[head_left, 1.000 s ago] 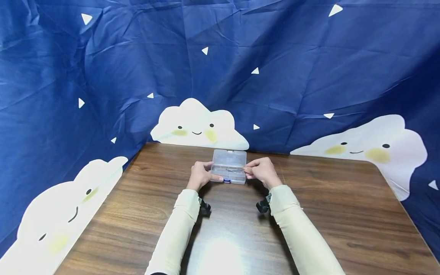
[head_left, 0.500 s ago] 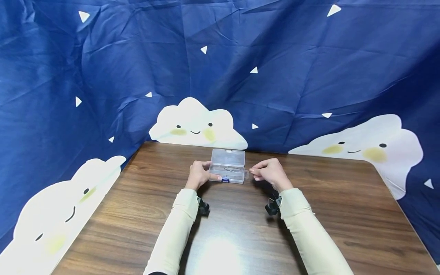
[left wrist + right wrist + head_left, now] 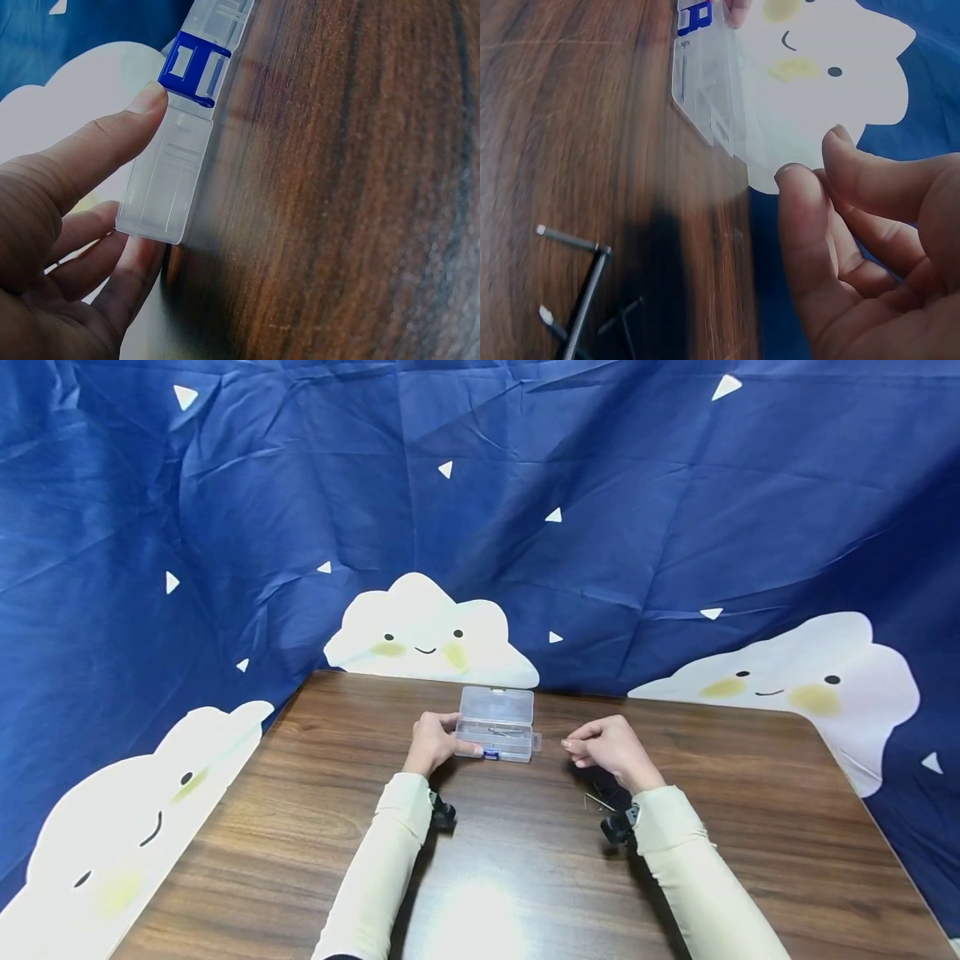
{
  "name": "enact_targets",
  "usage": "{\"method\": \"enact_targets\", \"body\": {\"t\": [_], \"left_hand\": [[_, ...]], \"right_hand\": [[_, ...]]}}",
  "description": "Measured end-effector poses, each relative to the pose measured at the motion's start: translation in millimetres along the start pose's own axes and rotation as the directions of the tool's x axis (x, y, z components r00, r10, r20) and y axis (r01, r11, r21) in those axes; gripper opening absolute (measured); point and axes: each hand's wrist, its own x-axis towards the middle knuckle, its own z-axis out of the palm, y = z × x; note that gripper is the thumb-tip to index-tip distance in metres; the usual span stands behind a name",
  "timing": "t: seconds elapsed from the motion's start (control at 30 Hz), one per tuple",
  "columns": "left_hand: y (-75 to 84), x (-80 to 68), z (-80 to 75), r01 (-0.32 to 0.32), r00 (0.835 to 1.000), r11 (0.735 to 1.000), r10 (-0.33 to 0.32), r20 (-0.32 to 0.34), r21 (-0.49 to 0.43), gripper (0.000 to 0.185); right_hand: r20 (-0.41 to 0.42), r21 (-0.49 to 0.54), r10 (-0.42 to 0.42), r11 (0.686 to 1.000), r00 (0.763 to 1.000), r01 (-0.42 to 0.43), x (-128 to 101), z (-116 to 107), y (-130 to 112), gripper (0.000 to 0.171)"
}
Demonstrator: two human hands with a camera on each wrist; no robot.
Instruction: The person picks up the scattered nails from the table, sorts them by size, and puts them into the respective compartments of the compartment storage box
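Note:
A clear plastic compartment box (image 3: 517,752) with a blue latch (image 3: 491,754) lies on the table, its lid (image 3: 497,705) raised at the back. Inside it lies a thin metal piece (image 3: 507,732). My left hand (image 3: 432,742) grips the box's left end, thumb (image 3: 112,142) on the front wall near the latch and fingers behind. Off the box's right end, my right hand (image 3: 609,750) hovers with fingers loosely bent, nothing between thumb and forefinger (image 3: 802,217). Several L-shaped hex keys (image 3: 593,281) lie on the table below the right wrist.
The wooden table (image 3: 360,760) backs onto a blue cloth (image 3: 480,485) printed with white clouds. A clear tab (image 3: 537,742) juts from the box's right end. Dark wrist cameras (image 3: 617,829) sit under both wrists, the right one close to the hex keys.
My right hand has drawn away from the box's right end, moving right and slightly towards me. Hex keys now show beside its wrist. The left hand keeps its grip on the box.

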Motion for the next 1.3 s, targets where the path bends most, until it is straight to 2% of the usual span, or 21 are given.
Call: {"method": "enact_targets", "body": {"t": [0.77, 1.13, 1.3], "left_hand": [[-0.4, -0.7, 1.0, -0.003, 1.0, 1.0, 0.003, -0.006, 0.002, 0.08], [-0.5, -0.3, 2.5, -0.01, 1.0, 1.0, 0.009, -0.008, -0.009, 0.079], [-0.8, 0.3, 0.1, -0.015, 1.0, 1.0, 0.015, -0.001, -0.009, 0.079]], "right_hand": [[0.036, -0.03, -0.005, 1.0, 0.999, 0.006, -25, -23, 24, 0.014], [0.034, -0.055, 0.022, 0.998, 0.999, -0.02, -39, -32, 36, 0.013], [0.038, -0.11, 0.032, 0.994, 0.999, -0.027, -44, -31, 36, 0.013]]}}
